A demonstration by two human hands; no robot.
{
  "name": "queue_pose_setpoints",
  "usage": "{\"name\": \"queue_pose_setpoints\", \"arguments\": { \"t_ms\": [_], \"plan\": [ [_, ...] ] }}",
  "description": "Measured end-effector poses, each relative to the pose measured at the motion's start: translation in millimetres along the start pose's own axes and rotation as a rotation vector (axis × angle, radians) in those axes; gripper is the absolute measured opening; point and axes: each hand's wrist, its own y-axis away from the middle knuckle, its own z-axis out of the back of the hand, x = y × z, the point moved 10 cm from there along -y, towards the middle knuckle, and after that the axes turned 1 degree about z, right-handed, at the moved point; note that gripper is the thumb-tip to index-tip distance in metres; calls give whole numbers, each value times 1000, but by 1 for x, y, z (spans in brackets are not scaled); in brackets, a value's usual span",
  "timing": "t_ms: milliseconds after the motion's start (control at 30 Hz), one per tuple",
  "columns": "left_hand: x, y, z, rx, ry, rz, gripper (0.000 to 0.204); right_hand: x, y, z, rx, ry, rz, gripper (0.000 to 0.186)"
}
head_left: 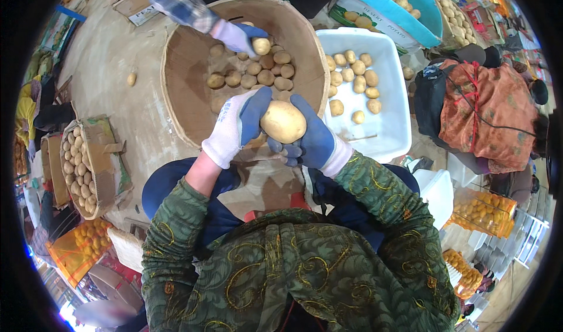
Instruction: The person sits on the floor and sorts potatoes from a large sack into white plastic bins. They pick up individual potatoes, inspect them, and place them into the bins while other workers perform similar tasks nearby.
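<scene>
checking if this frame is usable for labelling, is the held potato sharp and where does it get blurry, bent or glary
Head view, centre: the held potato looks fairly sharp, as do the left hand and right hand; head view, lower left: a pale patch is smeared, with bluish-white glare nearby; head view, rim: shapes bend, corners go black.

Looking like a produce-sorting place, perhaps a market or packing shed: showing loose potatoes point(254, 68) in a big round tub point(183, 91) and a white bin point(375, 134), more in a cardboard box point(104, 159) on the pale floor point(132, 44), orange mesh sacks point(485, 213), and other people point(489, 112).
</scene>
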Motion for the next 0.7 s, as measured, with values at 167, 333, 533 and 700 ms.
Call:
{"name": "queue_pose_setpoints", "arguments": {
  "t_ms": [167,333,533,700],
  "plan": [
    [-9,3,-1,18,31,-23,33,-5,-1,2,39,-155,-54,77],
    [-37,6,-8,100,-253,-34,23,-20,-4,9,162,-303,-117,77],
    [-20,4,16,-124,-136,-280,17,-23,-6,4,173,-139,-176,77],
    [-11,9,32,-66,167,199,21,7,-1,40,70,-45,-60,77]
  ]
}}
